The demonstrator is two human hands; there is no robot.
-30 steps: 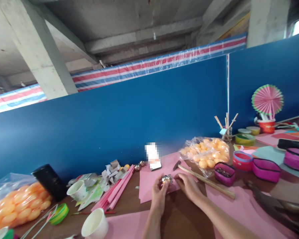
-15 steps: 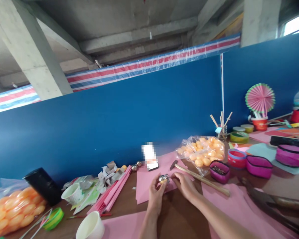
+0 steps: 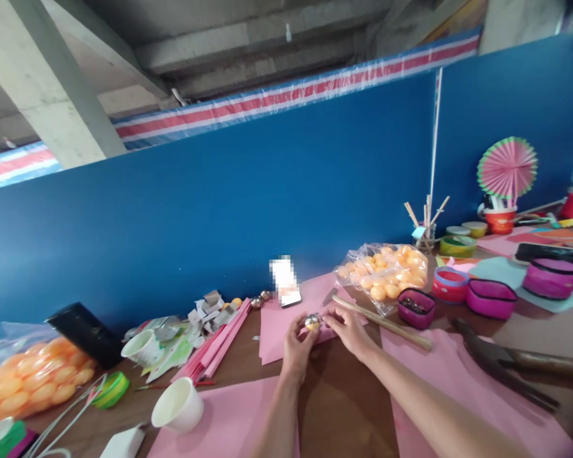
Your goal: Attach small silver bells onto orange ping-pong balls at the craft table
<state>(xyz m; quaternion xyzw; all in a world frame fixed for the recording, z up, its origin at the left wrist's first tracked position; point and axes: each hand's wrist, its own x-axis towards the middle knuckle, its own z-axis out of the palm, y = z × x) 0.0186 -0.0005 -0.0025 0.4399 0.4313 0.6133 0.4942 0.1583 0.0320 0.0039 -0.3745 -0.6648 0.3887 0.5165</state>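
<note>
My left hand (image 3: 298, 343) holds a small ball (image 3: 312, 322) between thumb and fingers; its top is covered with shiny metal pieces and its underside is orange-yellow. Close on its right side, my right hand (image 3: 347, 327) has its thumb and fingertips pinched together beside the ball. Whatever those fingertips hold is too small to make out. Both hands are above the brown table, at the edge of a pink sheet (image 3: 273, 337). Behind my right hand lies a small hammer (image 3: 386, 323) with a wooden handle.
A purple box (image 3: 416, 309) of small metal pieces stands right, near a bag of orange balls (image 3: 386, 273). A large hammer (image 3: 530, 359) lies at the right. To the left are a white cup (image 3: 177, 405), folded pink paper strips (image 3: 214, 346) and a phone (image 3: 292, 297) behind.
My right hand has moved in closer to the ball, its fingertips now near the metal-covered side. The view has tilted down slightly, showing more of the table's front.
</note>
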